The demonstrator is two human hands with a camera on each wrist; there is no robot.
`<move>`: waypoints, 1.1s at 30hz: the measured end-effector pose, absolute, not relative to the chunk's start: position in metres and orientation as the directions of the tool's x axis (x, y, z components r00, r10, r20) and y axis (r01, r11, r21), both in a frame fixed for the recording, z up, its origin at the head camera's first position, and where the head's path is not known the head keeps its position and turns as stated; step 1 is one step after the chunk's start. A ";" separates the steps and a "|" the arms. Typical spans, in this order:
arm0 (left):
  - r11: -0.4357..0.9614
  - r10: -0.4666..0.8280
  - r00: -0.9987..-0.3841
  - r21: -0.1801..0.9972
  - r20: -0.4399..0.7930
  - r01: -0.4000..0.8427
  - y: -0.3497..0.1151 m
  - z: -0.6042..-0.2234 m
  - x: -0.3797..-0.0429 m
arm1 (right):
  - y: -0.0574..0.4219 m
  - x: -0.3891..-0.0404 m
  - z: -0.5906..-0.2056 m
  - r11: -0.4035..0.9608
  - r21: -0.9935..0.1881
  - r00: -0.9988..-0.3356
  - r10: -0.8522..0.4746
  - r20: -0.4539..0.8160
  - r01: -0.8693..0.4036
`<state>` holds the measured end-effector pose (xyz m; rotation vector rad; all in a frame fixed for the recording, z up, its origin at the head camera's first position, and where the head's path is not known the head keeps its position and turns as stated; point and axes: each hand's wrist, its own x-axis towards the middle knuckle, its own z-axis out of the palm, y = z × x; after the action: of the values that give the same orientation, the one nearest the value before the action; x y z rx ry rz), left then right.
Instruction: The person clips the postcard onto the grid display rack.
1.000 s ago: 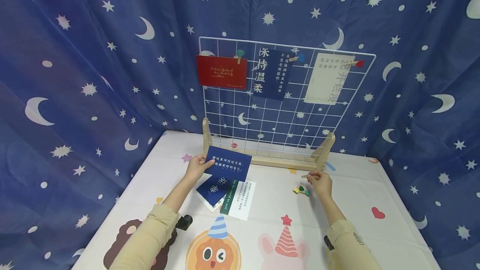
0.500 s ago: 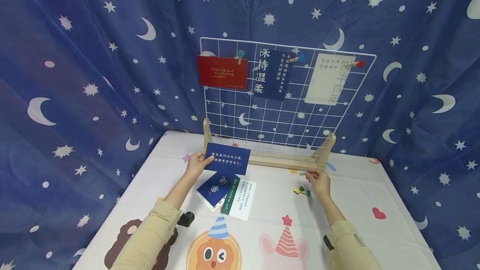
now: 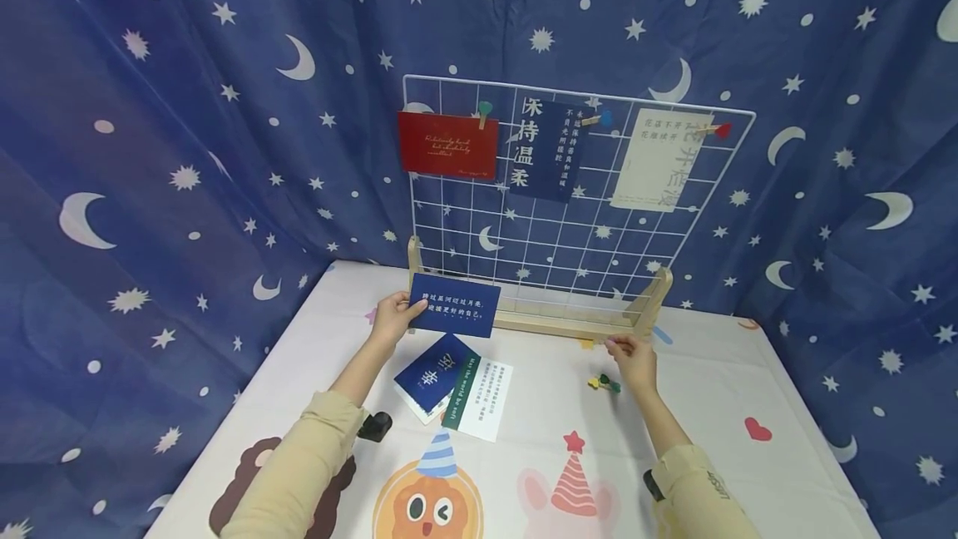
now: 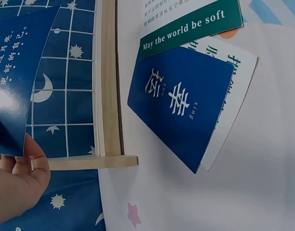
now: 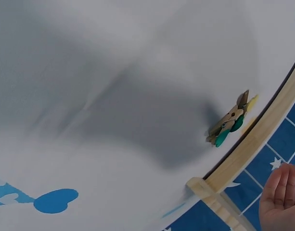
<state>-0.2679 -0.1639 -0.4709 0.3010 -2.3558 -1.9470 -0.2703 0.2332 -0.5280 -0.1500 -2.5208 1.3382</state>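
Observation:
My left hand [image 3: 392,321] pinches a dark blue card [image 3: 458,306] with white writing by its left edge, held up before the rack's base. The left wrist view also shows this card [image 4: 12,82] between thumb and fingers. My right hand [image 3: 634,363] has thumb and fingertips together near the rack's right foot, pinching a small wooden clothespin that the fingers now mostly hide. Below that hand, several clothespins [image 3: 604,383] with green and yellow hearts lie on the table. In the right wrist view my right hand [image 5: 282,199] is partly cut off, so its fingertips are out of frame.
A white wire grid rack [image 3: 569,231] stands in a wooden base [image 3: 561,324]. Clothespins hold a red card [image 3: 449,148], a blue card [image 3: 550,160] and a cream card [image 3: 659,165] on it. On the table lie a blue card [image 3: 430,373] and a green-and-white card [image 3: 482,402], overlapping.
My left hand has raised the dark blue card slightly toward the rack, uncovering more of the cards below. My right hand has shifted slightly up and left, and its clothespin is less visible.

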 end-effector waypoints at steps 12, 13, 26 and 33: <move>0.152 -0.218 -0.974 0.983 -0.064 -0.099 -0.163 -0.464 -0.274 | 0.223 -0.271 -0.515 0.474 -0.858 -0.944 0.145 0.297 -0.198; 0.148 -0.222 -0.973 0.984 -0.061 -0.096 -0.162 -0.464 -0.274 | 0.222 -0.271 -0.514 0.473 -0.858 -0.944 0.140 0.299 -0.202; 0.098 -0.248 -0.968 0.993 -0.047 -0.073 -0.159 -0.459 -0.280 | 0.210 -0.275 -0.505 0.366 -0.890 -0.952 0.037 0.305 -0.271; 0.090 -0.242 -0.969 0.993 -0.047 -0.071 -0.158 -0.455 -0.280 | 0.196 -0.261 -0.478 0.356 -0.885 -0.945 0.022 0.327 -0.299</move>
<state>-0.2802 -0.1580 -0.4553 0.3212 -2.2206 -2.0109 -0.2607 0.1957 -0.4784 0.2463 -2.3393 1.6182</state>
